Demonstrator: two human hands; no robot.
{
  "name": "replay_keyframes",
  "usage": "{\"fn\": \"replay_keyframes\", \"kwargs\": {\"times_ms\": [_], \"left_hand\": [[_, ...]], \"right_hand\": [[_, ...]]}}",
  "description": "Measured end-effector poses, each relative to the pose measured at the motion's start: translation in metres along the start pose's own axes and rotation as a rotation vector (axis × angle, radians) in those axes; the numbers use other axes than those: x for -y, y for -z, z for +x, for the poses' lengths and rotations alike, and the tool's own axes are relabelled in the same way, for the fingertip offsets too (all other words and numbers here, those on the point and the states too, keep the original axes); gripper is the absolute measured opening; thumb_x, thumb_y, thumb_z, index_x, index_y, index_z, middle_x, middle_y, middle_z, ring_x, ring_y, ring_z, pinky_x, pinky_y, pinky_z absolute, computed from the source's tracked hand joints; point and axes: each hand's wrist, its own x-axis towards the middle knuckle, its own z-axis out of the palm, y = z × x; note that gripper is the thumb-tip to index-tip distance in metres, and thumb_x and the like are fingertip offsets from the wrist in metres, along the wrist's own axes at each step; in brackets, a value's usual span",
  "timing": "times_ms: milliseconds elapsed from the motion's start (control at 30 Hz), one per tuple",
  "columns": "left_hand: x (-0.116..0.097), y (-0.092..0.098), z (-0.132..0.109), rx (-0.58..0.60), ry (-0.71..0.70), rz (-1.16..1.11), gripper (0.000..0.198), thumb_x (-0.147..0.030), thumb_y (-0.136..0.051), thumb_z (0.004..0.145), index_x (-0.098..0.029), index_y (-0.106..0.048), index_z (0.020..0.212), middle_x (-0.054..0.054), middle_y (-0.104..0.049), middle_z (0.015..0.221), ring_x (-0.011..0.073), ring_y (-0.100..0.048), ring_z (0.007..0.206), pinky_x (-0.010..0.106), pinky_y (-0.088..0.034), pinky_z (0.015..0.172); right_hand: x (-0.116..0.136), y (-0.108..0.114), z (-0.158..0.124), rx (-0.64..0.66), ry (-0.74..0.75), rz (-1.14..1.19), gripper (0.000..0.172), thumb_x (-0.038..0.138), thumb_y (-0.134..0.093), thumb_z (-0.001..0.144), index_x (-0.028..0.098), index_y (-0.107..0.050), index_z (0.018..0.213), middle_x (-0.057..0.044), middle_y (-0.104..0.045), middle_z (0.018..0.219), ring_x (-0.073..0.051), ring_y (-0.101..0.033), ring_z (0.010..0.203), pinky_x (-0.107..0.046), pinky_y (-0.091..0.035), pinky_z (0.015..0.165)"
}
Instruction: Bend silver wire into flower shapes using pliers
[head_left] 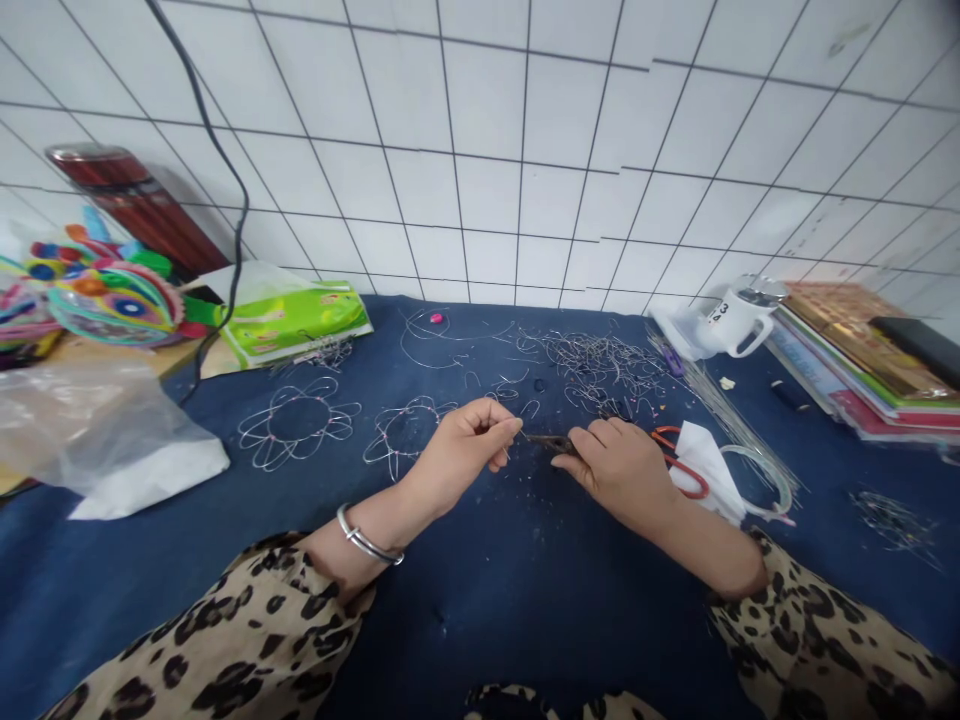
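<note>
Near the middle of the blue cloth, my left hand (472, 440) pinches a thin piece of wire (508, 452) between thumb and fingers. My right hand (619, 465) is closed around dark pliers (551, 441), whose jaws point left and meet or nearly meet the wire by my left fingertips. Behind my left wrist lies a flower-shaped wire ring (390, 445), partly covered by the hand. Another flower-shaped wire ring (300, 424) with small pinkish joints lies farther left. Beyond my right hand spreads a tangled heap of bent wire pieces (600, 365).
Orange-handled scissors (694, 485) and white paper (701, 455) lie beside my right wrist, near straight wires (720, 410) and a clear coil (780, 490). A white mug (731, 322) and stacked books (862, 350) stand right. A green tissue pack (300, 318) and plastic bag (150, 490) lie left.
</note>
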Motion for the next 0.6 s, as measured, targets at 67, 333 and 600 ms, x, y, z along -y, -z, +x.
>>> {"fn": "replay_keyframes", "kwargs": {"times_ms": [67,333,600], "left_hand": [[-0.002,0.002,0.000,-0.032,-0.051,0.062,0.018,-0.033,-0.058,0.082,-0.016,-0.054,0.076,-0.004,-0.052,0.060,0.0057,-0.049,0.050,0.018,-0.042,0.050],[-0.009,0.003,-0.004,-0.086,-0.184,0.184,0.014,-0.029,-0.056,0.084,-0.016,-0.055,0.078,-0.003,-0.054,0.057,0.0067,-0.050,0.053,0.019,-0.040,0.053],[-0.009,0.002,-0.006,-0.064,-0.194,0.218,0.015,-0.030,-0.054,0.085,-0.016,-0.055,0.079,-0.003,-0.055,0.057,0.0070,-0.050,0.053,0.019,-0.040,0.054]], "right_hand": [[0.004,0.003,0.001,0.120,-0.097,0.280,0.044,0.052,-0.034,0.090,0.017,-0.058,0.081,-0.006,-0.056,0.075,-0.018,-0.051,0.075,-0.030,-0.036,0.068],[0.027,0.007,-0.008,0.568,-0.468,1.323,0.048,0.059,-0.035,0.087,0.015,-0.055,0.084,-0.002,-0.055,0.071,-0.011,-0.056,0.061,-0.024,-0.045,0.058],[0.026,0.005,-0.008,0.507,-0.493,1.341,0.051,0.060,-0.033,0.087,0.014,-0.055,0.081,-0.001,-0.054,0.068,-0.010,-0.053,0.056,-0.023,-0.043,0.054]]}}
